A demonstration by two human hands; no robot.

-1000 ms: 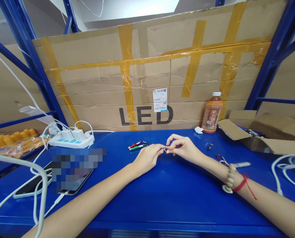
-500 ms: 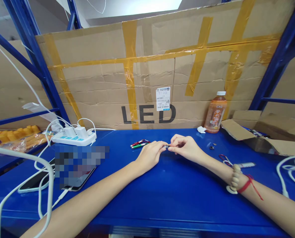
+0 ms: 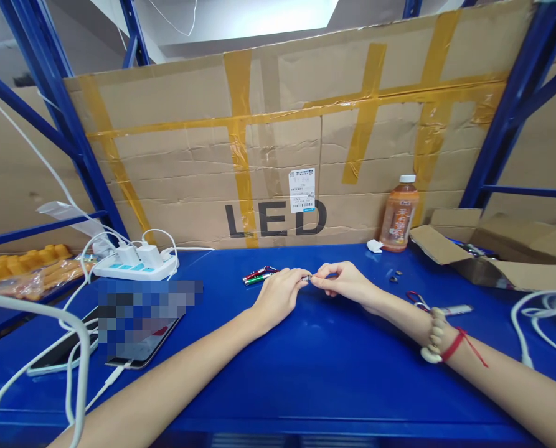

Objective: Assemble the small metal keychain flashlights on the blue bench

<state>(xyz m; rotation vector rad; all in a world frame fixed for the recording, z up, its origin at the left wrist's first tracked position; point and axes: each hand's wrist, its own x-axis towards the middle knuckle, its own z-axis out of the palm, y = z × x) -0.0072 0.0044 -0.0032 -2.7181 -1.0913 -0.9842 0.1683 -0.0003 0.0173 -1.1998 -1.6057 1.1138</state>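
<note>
Mid-frame, your right hand (image 3: 345, 281) arches lower than a second ago.
Both it and your left hand (image 3: 278, 297) pinch the small silver piece (image 3: 306, 279), which stays held.

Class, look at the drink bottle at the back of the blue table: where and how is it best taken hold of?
Probably around the middle of the bottle, coming from the front. It stands upright, its tall body in full view, while cardboard rises behind it, the open box sits to its right and a white wad lies by its lower left.
</note>
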